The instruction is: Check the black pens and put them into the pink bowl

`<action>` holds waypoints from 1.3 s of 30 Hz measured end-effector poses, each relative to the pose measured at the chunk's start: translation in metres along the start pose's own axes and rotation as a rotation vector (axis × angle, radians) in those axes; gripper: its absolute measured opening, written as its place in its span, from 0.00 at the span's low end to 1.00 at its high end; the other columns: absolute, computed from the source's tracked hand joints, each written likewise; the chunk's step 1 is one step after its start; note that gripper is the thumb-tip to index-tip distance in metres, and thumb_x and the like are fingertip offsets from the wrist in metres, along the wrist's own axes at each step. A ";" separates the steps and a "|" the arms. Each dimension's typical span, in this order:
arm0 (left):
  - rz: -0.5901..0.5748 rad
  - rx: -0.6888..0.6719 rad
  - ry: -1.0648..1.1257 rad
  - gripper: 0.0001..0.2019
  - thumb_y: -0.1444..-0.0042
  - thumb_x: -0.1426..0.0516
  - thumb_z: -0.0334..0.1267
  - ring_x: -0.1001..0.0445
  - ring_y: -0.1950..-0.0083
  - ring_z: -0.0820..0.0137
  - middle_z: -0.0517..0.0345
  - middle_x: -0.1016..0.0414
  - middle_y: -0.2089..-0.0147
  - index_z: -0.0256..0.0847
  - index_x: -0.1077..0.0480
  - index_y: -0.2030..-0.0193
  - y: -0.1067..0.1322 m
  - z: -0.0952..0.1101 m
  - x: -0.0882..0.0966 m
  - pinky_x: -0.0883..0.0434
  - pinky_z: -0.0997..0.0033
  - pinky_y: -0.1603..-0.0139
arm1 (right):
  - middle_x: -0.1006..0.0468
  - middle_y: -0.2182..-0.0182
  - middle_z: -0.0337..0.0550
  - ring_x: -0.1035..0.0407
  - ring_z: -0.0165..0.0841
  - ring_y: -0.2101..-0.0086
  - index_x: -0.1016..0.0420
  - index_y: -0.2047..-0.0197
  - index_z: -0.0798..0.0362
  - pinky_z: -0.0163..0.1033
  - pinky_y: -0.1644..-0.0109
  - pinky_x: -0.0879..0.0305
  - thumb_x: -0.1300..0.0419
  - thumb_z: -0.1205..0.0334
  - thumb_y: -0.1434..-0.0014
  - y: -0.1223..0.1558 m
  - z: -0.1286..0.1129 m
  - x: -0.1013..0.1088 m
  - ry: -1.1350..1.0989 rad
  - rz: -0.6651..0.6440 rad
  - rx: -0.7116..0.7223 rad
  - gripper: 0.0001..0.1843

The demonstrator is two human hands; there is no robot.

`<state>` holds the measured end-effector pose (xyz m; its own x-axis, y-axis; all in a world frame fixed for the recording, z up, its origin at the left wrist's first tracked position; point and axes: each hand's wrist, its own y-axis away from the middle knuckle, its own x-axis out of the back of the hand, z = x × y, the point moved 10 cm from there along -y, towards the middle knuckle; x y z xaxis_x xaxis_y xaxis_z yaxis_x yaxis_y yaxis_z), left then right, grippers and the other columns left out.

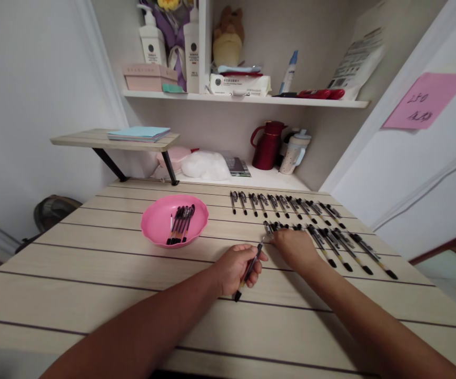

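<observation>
Left hand (234, 268) is gripping a pen (249, 272) for laying out. Right hand (297, 247) is touching the pen row (342, 247), grip unclear; needs parallel placement.

black pen (258, 252) | slanted, gripped in left hand (234, 268) | beside front pen row (323, 247)

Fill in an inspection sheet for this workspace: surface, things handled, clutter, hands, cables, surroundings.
Surface: pale wooden table with dark grooves.
Job's things: black pens in a far row and a near row; more pens in a pink bowl.
Clutter: white bundle and red jug on the ledge behind.
Hands: left hand grips one pen; right hand lies on the near row's left end, grip hidden.
Cables: nothing seen.
Surroundings: upper shelf with bottles; pink note on the right wall.
</observation>
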<state>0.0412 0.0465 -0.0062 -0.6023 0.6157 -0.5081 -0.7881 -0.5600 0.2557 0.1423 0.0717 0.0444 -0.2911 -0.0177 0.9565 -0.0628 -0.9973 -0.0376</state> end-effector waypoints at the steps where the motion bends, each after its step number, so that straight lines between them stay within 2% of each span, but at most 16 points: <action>1: -0.001 0.001 0.003 0.11 0.47 0.50 0.43 0.42 0.87 0.80 0.64 0.38 0.81 0.36 0.34 0.68 0.000 0.000 0.000 0.50 0.78 0.86 | 0.23 0.68 0.56 0.27 0.39 0.69 0.25 0.68 0.58 0.36 0.69 0.40 0.53 0.65 0.41 0.000 0.000 0.001 0.003 0.008 -0.003 0.16; 4: -0.010 0.003 0.017 0.12 0.47 0.49 0.44 0.41 0.87 0.80 0.63 0.37 0.80 0.36 0.34 0.68 0.000 0.000 0.000 0.48 0.79 0.86 | 0.23 0.69 0.55 0.27 0.39 0.69 0.25 0.69 0.58 0.36 0.69 0.41 0.53 0.63 0.40 -0.001 0.002 0.003 -0.014 0.034 -0.011 0.16; 7: -0.012 -0.003 0.047 0.12 0.48 0.47 0.44 0.36 0.84 0.78 0.62 0.36 0.78 0.36 0.33 0.66 0.000 0.000 0.000 0.44 0.78 0.85 | 0.23 0.70 0.54 0.28 0.38 0.70 0.26 0.71 0.57 0.35 0.71 0.43 0.52 0.60 0.41 0.004 0.008 0.006 -0.065 0.076 -0.039 0.16; 10: 0.051 -0.064 0.130 0.11 0.51 0.42 0.42 0.31 0.78 0.75 0.61 0.34 0.74 0.36 0.33 0.66 0.000 0.006 0.005 0.36 0.76 0.80 | 0.24 0.72 0.51 0.30 0.35 0.73 0.28 0.73 0.56 0.34 0.73 0.46 0.52 0.59 0.41 0.019 0.013 0.012 -0.191 0.146 -0.115 0.16; 13: 0.130 -0.181 0.265 0.11 0.55 0.39 0.38 0.28 0.72 0.74 0.58 0.31 0.67 0.37 0.34 0.66 0.001 0.016 0.013 0.31 0.71 0.71 | 0.28 0.80 0.44 0.36 0.30 0.78 0.33 0.77 0.55 0.33 0.75 0.48 0.55 0.55 0.40 0.039 0.001 0.008 -0.589 0.115 -0.126 0.20; 17: 0.181 -0.256 0.380 0.11 0.56 0.38 0.35 0.27 0.67 0.71 0.56 0.29 0.62 0.37 0.33 0.65 0.001 0.023 0.020 0.30 0.70 0.65 | 0.38 0.85 0.34 0.45 0.25 0.82 0.37 0.78 0.54 0.32 0.77 0.50 0.54 0.48 0.43 0.060 -0.042 -0.005 -1.241 -0.046 -0.035 0.21; 21: 0.227 -0.257 0.391 0.11 0.55 0.38 0.34 0.26 0.64 0.70 0.55 0.29 0.61 0.37 0.32 0.64 0.002 0.023 0.025 0.30 0.69 0.62 | 0.40 0.85 0.32 0.49 0.24 0.83 0.36 0.77 0.54 0.31 0.78 0.51 0.48 0.49 0.47 0.067 -0.054 -0.011 -1.447 -0.030 -0.084 0.17; 26: 0.235 -0.247 0.380 0.12 0.55 0.38 0.35 0.26 0.63 0.69 0.55 0.28 0.63 0.38 0.32 0.63 0.002 0.023 0.026 0.31 0.68 0.60 | 0.38 0.84 0.33 0.47 0.24 0.82 0.35 0.77 0.54 0.31 0.77 0.50 0.46 0.54 0.49 0.066 -0.049 -0.007 -1.412 0.069 -0.110 0.12; 30: 0.194 -0.269 0.350 0.13 0.55 0.38 0.37 0.27 0.61 0.67 0.54 0.28 0.65 0.37 0.32 0.62 0.000 0.026 0.024 0.33 0.65 0.56 | 0.36 0.84 0.34 0.45 0.25 0.80 0.38 0.80 0.53 0.31 0.76 0.49 0.48 0.59 0.50 0.062 -0.043 0.000 -1.285 0.119 -0.110 0.10; 36: 0.292 -0.287 0.335 0.14 0.54 0.40 0.42 0.30 0.56 0.66 0.51 0.29 0.62 0.38 0.32 0.61 0.000 0.024 0.038 0.35 0.62 0.52 | 0.27 0.79 0.42 0.36 0.30 0.76 0.32 0.77 0.54 0.34 0.72 0.46 0.51 0.63 0.48 0.043 -0.012 0.004 -0.820 0.109 -0.209 0.10; 39: 0.285 -0.271 0.302 0.14 0.54 0.40 0.41 0.31 0.55 0.65 0.49 0.29 0.61 0.37 0.31 0.62 -0.001 0.023 0.038 0.36 0.62 0.52 | 0.25 0.77 0.47 0.33 0.32 0.75 0.30 0.77 0.55 0.35 0.71 0.47 0.51 0.63 0.47 0.034 -0.002 0.000 -0.592 0.077 -0.234 0.12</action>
<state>0.0161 0.0829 -0.0070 -0.6936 0.2512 -0.6751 -0.5117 -0.8314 0.2164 0.1379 0.0380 0.0423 0.2697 -0.1912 0.9438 -0.2885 -0.9511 -0.1103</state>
